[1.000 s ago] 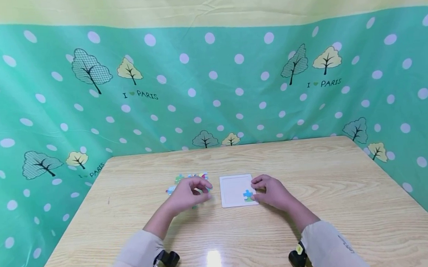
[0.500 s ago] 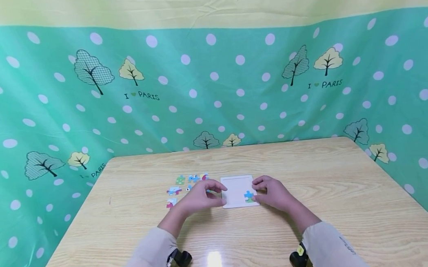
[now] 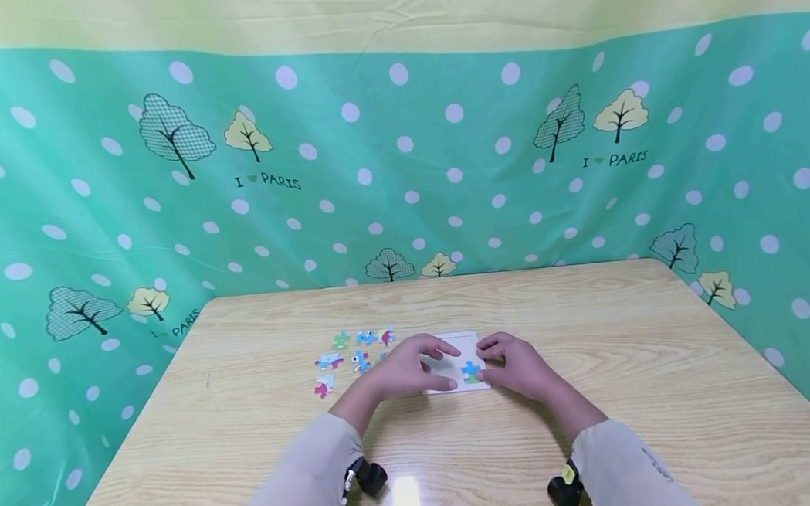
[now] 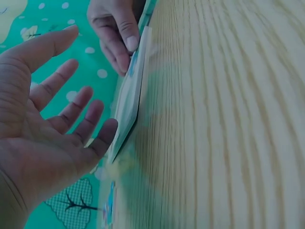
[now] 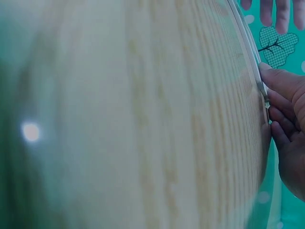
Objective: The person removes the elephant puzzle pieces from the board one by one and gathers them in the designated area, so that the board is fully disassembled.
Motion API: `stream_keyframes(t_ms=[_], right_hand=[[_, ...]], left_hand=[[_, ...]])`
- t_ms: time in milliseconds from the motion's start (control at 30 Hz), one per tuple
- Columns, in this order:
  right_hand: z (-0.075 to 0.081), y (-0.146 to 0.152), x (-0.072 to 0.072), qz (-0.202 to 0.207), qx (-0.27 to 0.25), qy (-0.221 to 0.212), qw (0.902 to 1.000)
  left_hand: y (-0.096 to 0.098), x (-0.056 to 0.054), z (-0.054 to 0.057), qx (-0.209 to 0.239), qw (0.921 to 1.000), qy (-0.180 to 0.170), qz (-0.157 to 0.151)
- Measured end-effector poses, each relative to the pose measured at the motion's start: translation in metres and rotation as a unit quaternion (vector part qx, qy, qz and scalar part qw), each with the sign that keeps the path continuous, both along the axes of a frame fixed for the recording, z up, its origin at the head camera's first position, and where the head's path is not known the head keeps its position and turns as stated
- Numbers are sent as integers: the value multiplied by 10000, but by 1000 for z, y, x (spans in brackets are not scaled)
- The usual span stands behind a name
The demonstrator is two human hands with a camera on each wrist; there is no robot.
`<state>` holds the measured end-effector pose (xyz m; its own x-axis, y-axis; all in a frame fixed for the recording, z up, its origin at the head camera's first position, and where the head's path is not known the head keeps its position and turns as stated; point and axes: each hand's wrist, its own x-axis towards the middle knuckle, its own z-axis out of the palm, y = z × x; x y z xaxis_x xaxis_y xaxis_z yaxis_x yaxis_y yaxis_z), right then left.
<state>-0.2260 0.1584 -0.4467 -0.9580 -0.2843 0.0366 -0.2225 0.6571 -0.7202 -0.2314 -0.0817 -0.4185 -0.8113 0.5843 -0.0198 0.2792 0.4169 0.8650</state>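
Observation:
My left hand hovers over the left part of a white puzzle tray, thumb and fingers spread apart, holding nothing. In the left wrist view its palm and loosely bent fingers show beside the tray. A blue and green jigsaw piece lies in the tray's lower right corner. With thumb and curled fingers, my right hand holds the tray's right edge, the thumb close to that piece. The right wrist view shows the right thumb against the tray's rim; the fingertips are partly hidden.
Several loose jigsaw pieces lie left of the tray, among them a green piece and a pink and white piece. All rest on a wooden table. A green dotted curtain stands behind it.
My left hand has moved right, from beside the loose pieces to over the tray, its fingers spreading wider. More loose pieces are now uncovered. The right hand stays at the tray's edge.

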Motion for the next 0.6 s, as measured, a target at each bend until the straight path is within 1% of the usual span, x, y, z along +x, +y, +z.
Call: stream_keyframes(t_ms=[100,267,333,400,600], right_hand=[[0,0,0,57,15,41,10000],[0,1,-1,156,30,87,9998],[1,2,-1,189,41,99,9998],[0,2,-1,229,76,145,9996],[0,4,-1,249,106,150,9995]], left_hand=[[6,-3,0,-224,9997,82,-13],[16,-10,-1,-669,9969,419,27],[19,-13,-2,-759,9961,441,50],[22,-15,-2,-819,9958,407,60],[29,-21,-1,-1066,9942,98,127]])
